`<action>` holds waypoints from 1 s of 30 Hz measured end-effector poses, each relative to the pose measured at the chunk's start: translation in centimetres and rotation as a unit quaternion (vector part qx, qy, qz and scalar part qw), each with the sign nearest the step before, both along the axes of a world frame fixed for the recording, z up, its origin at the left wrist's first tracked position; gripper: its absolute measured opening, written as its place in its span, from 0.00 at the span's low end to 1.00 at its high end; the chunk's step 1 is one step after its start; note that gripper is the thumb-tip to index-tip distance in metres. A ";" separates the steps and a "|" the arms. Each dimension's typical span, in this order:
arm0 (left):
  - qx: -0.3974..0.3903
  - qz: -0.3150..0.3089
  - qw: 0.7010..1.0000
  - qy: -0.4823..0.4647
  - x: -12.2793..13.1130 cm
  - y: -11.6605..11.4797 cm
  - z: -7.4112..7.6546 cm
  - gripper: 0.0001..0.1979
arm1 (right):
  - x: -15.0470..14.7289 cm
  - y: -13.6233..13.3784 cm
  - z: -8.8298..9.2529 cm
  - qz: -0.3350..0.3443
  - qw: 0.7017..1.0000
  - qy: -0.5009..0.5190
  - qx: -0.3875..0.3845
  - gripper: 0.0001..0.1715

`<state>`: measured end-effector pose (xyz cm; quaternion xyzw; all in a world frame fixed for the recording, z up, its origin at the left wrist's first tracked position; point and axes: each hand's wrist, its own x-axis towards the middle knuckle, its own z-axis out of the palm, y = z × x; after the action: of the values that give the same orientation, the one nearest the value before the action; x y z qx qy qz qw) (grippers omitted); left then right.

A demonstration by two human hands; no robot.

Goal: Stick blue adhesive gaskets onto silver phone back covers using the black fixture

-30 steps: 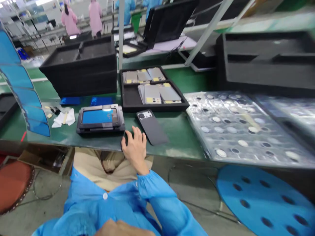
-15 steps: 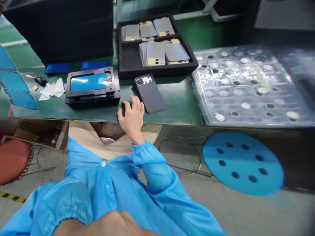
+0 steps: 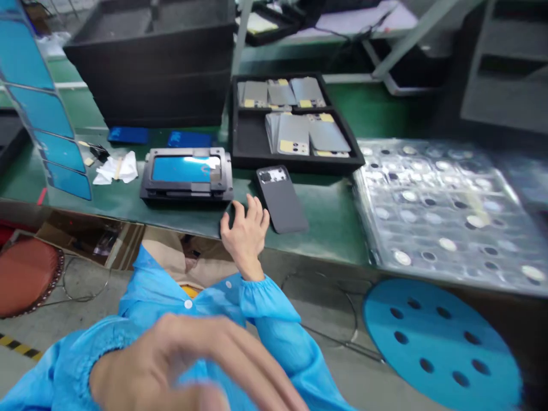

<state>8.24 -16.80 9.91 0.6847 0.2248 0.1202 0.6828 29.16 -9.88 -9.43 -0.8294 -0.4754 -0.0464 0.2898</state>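
Note:
My right hand [image 3: 246,231] rests at the front edge of the green bench, its fingers loosely curved and apart, holding nothing. Just beyond and to the right of its fingertips lies a dark grey phone [image 3: 283,202], back side up. Left of that hand sits a black fixture [image 3: 187,193] with a blue-filmed panel [image 3: 181,169] set in it. Close to the camera, my left hand [image 3: 184,354] is raised over my lap, slightly blurred, with fingers stretched out and partly cut off by the lower edge. Nothing shows in it.
Behind the phone, a black tray [image 3: 252,128] holds silver phone back panels [image 3: 293,134]. Stacked clear plastic trays [image 3: 428,217] stand at right. White tissue [image 3: 127,166] lies left of the fixture. A large black bin [image 3: 158,74] stands behind; a blue stool [image 3: 440,342] is below.
My left hand has come further into view at the bottom, its fingers now showing stretched. The view has tilted up and shifted left. My right hand stays at the bench edge beside the phone.

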 end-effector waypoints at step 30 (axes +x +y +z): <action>0.317 0.623 0.664 0.264 -27.6 40.1 -10.8 0.25 | 1.0 1.2 -5.7 0.026 0.996 -0.066 0.061 0.20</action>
<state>-19.34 23.29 -0.90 0.5630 0.7183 0.3958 0.1018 30.15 -8.67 -15.08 -0.7925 -0.5112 -0.1223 0.3092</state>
